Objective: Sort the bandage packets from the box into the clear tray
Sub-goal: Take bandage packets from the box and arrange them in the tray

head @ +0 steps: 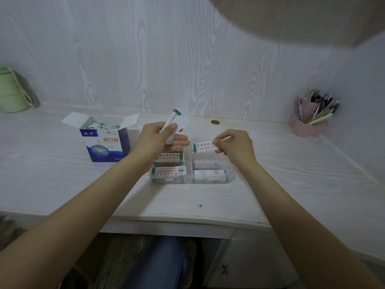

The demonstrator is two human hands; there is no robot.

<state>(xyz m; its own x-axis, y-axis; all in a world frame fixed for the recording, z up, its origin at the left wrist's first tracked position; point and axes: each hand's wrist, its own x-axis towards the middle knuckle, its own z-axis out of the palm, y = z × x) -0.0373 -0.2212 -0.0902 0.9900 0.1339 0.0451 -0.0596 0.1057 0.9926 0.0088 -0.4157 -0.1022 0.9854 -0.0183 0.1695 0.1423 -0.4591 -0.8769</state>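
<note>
Above the clear tray [228, 177], which shows four packets, the left hand [158, 138] grips a bunch of packets [176, 119], the right hand [235, 146] pinches one packet [203, 147], and the open box [105, 138] sits left.

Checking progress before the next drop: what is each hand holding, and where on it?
Left hand pinches a few bandage packets near their lower ends. Right hand holds a single packet by its right end, above the clear tray.

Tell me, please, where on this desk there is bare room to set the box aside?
Free: the wide strip between the box and the green container; the near desk edge before the clear tray; the stretch between tray and pen holder. Crowded: around the tray, where the left hand and right hand hold packets.
</note>
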